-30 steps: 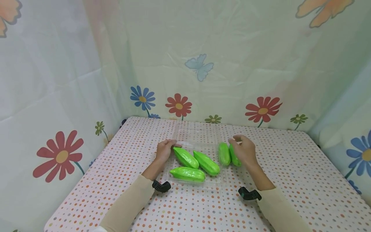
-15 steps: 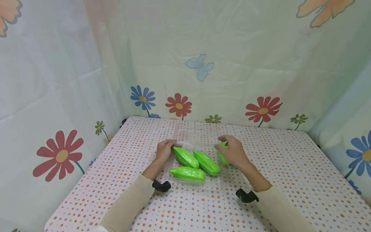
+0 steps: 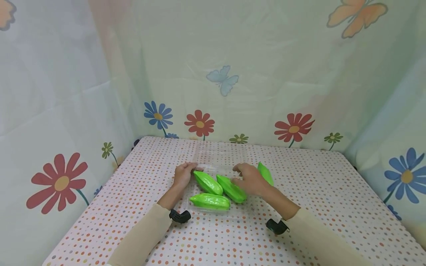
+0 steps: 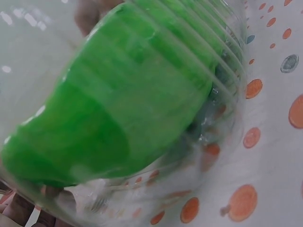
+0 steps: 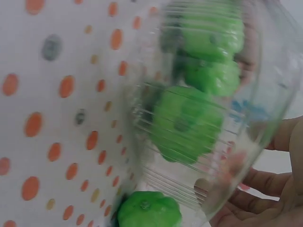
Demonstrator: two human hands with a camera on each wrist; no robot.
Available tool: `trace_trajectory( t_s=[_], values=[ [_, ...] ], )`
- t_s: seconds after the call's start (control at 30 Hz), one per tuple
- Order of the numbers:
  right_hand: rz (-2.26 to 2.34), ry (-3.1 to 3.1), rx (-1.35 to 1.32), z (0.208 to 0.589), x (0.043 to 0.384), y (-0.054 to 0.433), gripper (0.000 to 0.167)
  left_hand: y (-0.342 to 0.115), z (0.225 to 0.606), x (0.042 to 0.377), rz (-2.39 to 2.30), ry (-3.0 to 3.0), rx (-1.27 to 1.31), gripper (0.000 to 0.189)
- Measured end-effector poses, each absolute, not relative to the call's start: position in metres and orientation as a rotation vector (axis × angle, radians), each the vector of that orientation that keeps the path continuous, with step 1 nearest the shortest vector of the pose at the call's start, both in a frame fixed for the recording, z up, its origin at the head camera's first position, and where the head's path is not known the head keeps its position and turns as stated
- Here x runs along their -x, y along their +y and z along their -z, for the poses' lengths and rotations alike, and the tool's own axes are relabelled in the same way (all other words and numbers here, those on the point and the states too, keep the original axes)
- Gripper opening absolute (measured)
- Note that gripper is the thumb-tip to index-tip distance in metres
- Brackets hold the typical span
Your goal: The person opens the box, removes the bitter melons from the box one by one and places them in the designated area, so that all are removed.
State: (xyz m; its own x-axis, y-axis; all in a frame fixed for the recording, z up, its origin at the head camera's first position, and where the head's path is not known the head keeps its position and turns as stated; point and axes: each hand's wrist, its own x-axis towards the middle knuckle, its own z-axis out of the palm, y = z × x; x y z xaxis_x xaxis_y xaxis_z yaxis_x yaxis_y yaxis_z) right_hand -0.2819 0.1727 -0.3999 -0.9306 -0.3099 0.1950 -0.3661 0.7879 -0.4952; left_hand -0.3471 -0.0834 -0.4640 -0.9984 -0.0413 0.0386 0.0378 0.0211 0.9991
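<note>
A clear plastic clamshell box (image 3: 196, 212) lies opened, its lid (image 3: 219, 149) toward the wall. Several glossy green ribbed fruits, like star fruit, are here: one in front (image 3: 210, 201), one at the left (image 3: 208, 183) and one in the middle (image 3: 231, 190) lie in the box. My left hand (image 3: 182, 175) pinches the box's left edge. Over the right side hovers my right hand (image 3: 249, 179), thumb and fingers apart, thumb close to the middle fruit. In the right wrist view, a ribbed fruit (image 5: 184, 125) shows through the plastic, and another fruit (image 5: 149, 210) sits outside.
A dotted cloth covers the table (image 3: 159, 236). Beyond my right hand lies a green fruit (image 3: 265, 173), partly hidden by the hand. A flowered curtain (image 3: 253, 99) stands behind the table and at both sides.
My right hand has moved left, from over the two fruits at the right to above the box's right side. My left hand stays at the box edge. The head view has shifted slightly.
</note>
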Motion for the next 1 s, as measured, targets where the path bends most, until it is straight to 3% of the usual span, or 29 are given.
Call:
trace_trajectory(
  t_s=[0.8, 1.0],
  values=[
    [-0.763, -3.12, -0.539, 0.408, 0.285, 0.144, 0.058, -0.082, 0.463, 0.347, 2.176, -2.201, 0.012, 0.031],
    [-0.776, -3.128, -0.543, 0.414, 0.286, 0.139, 0.047, -0.084, 0.466, 0.347, 2.164, -2.2, 0.028, 0.031]
  ],
)
